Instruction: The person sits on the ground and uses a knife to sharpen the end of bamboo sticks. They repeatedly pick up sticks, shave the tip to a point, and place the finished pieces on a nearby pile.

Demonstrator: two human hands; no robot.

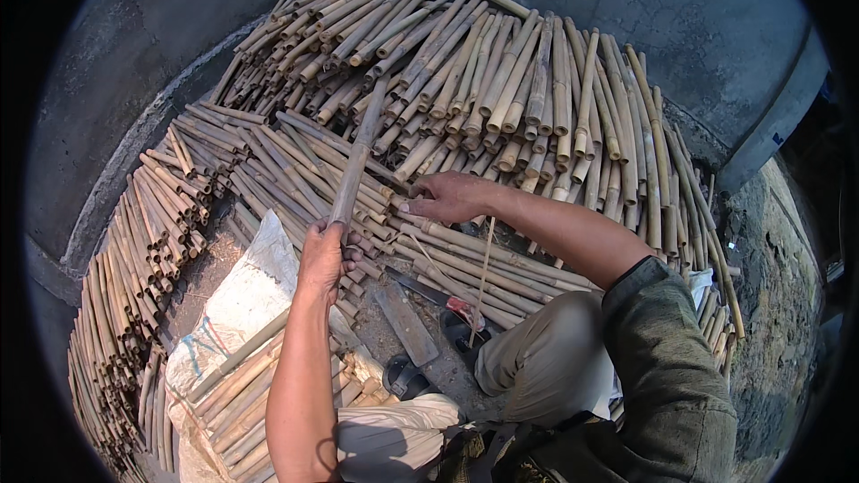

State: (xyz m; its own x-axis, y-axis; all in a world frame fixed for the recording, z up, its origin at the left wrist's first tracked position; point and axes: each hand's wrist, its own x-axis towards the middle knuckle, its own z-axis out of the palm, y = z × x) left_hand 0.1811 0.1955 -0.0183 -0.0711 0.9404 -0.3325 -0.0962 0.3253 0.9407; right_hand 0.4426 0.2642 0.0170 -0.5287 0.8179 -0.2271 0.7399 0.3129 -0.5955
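Note:
My left hand (324, 258) is closed around the lower end of a bamboo pole (352, 165), which slants up and away over the pile. To its right, my right hand (452, 197) has its fingers bent around the near end of another bamboo pole (344, 145) that lies across the stack; the fingertips are partly hidden. Below my hands, a long dark blade (416, 286) with a red-wrapped handle (464, 309) rests on the ground. Beside it lies a flat grey block (405, 322).
Large stacks of cut bamboo (537, 80) fill the far side against a grey wall (662, 9). More poles (116, 304) are piled at the left. A white woven sack (242, 304) lies under a bundle at the lower left. My sandalled feet (407, 377) are close to the block.

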